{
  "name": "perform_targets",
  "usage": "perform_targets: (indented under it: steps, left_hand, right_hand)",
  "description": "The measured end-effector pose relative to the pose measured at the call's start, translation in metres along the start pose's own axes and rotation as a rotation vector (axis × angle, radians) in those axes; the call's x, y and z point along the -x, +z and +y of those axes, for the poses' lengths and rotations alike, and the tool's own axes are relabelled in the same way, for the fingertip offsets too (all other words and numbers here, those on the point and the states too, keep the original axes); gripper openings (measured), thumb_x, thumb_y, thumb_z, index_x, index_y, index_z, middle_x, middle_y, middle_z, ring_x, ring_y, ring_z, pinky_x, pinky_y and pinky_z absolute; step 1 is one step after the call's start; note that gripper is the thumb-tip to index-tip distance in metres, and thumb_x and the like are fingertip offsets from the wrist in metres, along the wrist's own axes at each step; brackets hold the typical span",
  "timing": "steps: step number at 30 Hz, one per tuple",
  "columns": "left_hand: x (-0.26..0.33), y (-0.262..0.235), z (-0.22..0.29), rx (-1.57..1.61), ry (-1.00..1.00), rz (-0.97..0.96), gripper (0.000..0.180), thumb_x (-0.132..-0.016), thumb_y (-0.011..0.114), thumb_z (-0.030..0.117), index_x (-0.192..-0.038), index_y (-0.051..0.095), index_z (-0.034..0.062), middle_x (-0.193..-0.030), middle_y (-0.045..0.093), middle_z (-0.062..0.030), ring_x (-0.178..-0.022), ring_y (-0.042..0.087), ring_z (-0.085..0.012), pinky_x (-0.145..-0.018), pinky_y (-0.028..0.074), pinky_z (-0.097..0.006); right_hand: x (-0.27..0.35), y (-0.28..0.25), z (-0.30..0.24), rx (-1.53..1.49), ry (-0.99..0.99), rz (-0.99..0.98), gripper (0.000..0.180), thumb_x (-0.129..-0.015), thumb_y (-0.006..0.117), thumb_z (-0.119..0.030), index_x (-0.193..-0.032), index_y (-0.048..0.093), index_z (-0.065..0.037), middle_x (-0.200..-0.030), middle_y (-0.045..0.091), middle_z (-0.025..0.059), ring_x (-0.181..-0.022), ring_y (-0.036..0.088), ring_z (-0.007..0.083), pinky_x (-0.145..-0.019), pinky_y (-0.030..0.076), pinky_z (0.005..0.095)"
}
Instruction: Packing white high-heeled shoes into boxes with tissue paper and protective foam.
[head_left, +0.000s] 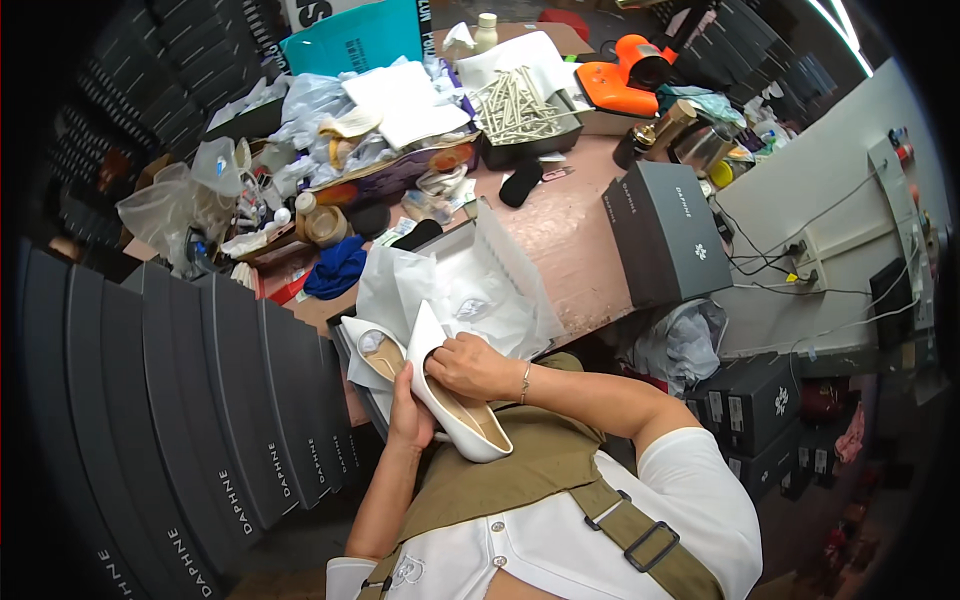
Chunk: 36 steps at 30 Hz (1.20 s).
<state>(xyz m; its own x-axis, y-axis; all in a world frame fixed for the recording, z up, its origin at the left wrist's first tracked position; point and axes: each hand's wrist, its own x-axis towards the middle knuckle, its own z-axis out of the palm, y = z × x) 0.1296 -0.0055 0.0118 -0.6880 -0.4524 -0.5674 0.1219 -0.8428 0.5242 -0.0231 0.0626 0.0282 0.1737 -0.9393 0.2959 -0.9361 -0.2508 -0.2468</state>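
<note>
A white pointed-toe shoe is tilted in front of my apron, its toe away from me and its heel end near me. My left hand grips it from the left side, thumb up along its edge. My right hand is curled at the shoe's opening, fingertips tucked inside and hidden; what they pinch, if anything, does not show. A second white shoe, with a crumpled wad in its toe, rests just left of the first. Behind both lies a shoebox lined with white tissue paper, with another crumpled wad on the paper.
Tall stacks of dark shoeboxes rise at my left. On the pink table stand a closed grey shoebox, a box of pale sticks, an orange device, a blue cloth and heaped paper. Cables hang at right.
</note>
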Motion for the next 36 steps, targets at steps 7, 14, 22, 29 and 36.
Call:
perform_targets:
  steps: [7, 14, 22, 29, 36]
  left_hand:
    - [-0.035, -0.025, 0.007, 0.022, -0.03, -0.053, 0.052, -0.097, 0.042, 0.044, -0.126, 0.049, 0.0016, -0.114, 0.062, -0.0138, -0.104, 0.061, -0.026, -0.093, 0.048, -0.039]
    - [-0.025, -0.034, 0.021, 0.112, -0.01, -0.043, 0.047, -0.097, 0.037, 0.034, -0.123, 0.05, -0.0032, -0.112, 0.062, -0.0203, -0.102, 0.061, -0.0348, -0.094, 0.048, -0.046]
    - [-0.033, -0.016, 0.019, -0.029, 0.079, 0.052, 0.043, -0.098, 0.044, 0.032, -0.132, 0.046, 0.0059, -0.122, 0.056, -0.0094, -0.114, 0.054, -0.0229, -0.099, 0.042, -0.036]
    - [0.005, 0.001, 0.014, -0.113, 0.171, 0.097, 0.043, -0.099, 0.043, 0.031, -0.132, 0.045, 0.0044, -0.122, 0.055, -0.0092, -0.113, 0.053, -0.0217, -0.097, 0.043, -0.035]
    - [-0.023, 0.004, 0.048, -0.487, 0.038, -0.066, 0.045, -0.101, 0.038, 0.041, -0.127, 0.045, 0.0054, -0.098, 0.061, -0.0112, -0.087, 0.062, -0.0188, -0.078, 0.051, -0.031]
  right_hand:
    - [0.024, -0.026, -0.011, -0.158, 0.038, 0.026, 0.01, -0.078, 0.058, -0.018, -0.08, 0.056, -0.009, -0.071, 0.054, 0.0047, -0.066, 0.059, 0.023, -0.057, 0.046, 0.037]
    - [0.031, -0.007, 0.014, -0.182, 0.417, 0.195, 0.035, -0.082, 0.063, -0.022, -0.114, 0.057, -0.008, -0.103, 0.06, 0.0127, -0.098, 0.057, 0.0281, -0.091, 0.038, 0.0439]
    - [-0.008, 0.021, -0.013, -0.661, 0.304, -0.285, 0.051, -0.101, 0.023, -0.045, -0.107, 0.045, 0.0, -0.101, 0.046, 0.0158, -0.111, 0.045, 0.0318, -0.109, 0.01, 0.0608]
    - [0.0, 0.026, -0.051, -0.614, 0.364, -0.163, 0.051, -0.1, 0.027, -0.044, -0.112, 0.049, 0.002, -0.103, 0.049, 0.0181, -0.109, 0.044, 0.0362, -0.103, 0.02, 0.0622]
    - [-0.002, 0.01, -0.06, -0.571, 0.434, -0.215, 0.065, -0.099, 0.028, -0.049, -0.128, 0.04, 0.008, -0.132, 0.041, 0.0289, -0.132, 0.033, 0.0406, -0.107, 0.016, 0.0631]
